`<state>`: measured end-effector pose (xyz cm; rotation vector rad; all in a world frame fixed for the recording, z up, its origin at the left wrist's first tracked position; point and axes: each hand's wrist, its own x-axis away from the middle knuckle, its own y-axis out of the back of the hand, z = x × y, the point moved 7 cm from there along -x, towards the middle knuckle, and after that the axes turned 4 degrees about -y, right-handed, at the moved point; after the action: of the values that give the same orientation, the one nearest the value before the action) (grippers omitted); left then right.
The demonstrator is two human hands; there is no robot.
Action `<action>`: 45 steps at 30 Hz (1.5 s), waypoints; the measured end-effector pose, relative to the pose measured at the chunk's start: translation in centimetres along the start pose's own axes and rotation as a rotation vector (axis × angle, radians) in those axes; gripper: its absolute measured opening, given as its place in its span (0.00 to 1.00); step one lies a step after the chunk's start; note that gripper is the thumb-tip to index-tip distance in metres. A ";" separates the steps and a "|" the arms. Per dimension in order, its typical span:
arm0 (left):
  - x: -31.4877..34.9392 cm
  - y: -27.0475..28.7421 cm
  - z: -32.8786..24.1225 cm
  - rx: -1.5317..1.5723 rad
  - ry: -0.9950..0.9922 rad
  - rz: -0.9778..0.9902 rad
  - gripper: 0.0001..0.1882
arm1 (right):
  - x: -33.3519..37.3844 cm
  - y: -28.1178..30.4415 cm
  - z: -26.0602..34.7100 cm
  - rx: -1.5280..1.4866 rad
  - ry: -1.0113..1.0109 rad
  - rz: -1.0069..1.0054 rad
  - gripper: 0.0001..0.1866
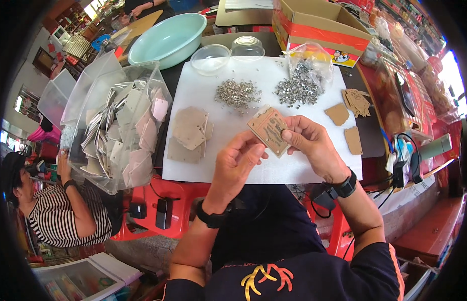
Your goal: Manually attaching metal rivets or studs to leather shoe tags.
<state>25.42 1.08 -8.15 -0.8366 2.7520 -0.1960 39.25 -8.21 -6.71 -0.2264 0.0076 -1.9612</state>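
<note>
A small brown card (269, 129) with dark print and holes near its corners is held over the white sheet (233, 173). My right hand (311, 144) pinches its right side, thumb on top and fingers beneath. At the card's lower left edge, my left hand (237, 161) has its thumb and fingers curled in against it; their tips are partly hidden. Beyond the hands lie two heaps of small shiny metal pieces, a left heap (238, 94) and a right heap (297, 89). Flat beige plates (189, 129) overlap on the sheet's left side.
Left stands a clear plastic bin (113, 183) of loose plates. Behind are a pale green basin (168, 42), clear bowls (211, 59) and an open carton (323, 30). Brown pieces (355, 103) lie at right, beside a plastic bag (313, 62). Another person (68, 210) sits at left.
</note>
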 end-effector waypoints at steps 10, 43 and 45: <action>0.1 -0.9 -0.4 -0.044 -0.056 -0.153 0.13 | 0.7 -1.1 -1.1 -0.001 0.047 -0.068 0.11; 0.5 -3.9 -0.5 0.085 -0.015 -0.061 0.19 | 0.3 0.2 0.1 -0.066 0.239 -0.396 0.13; 0.6 -3.4 -0.4 0.083 -0.030 -0.099 0.19 | 0.6 0.1 0.0 -0.066 0.226 -0.405 0.13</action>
<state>26.63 -2.04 -7.22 -0.9462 2.6573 -0.3120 39.09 -8.76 -6.64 -0.0485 0.1875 -2.3843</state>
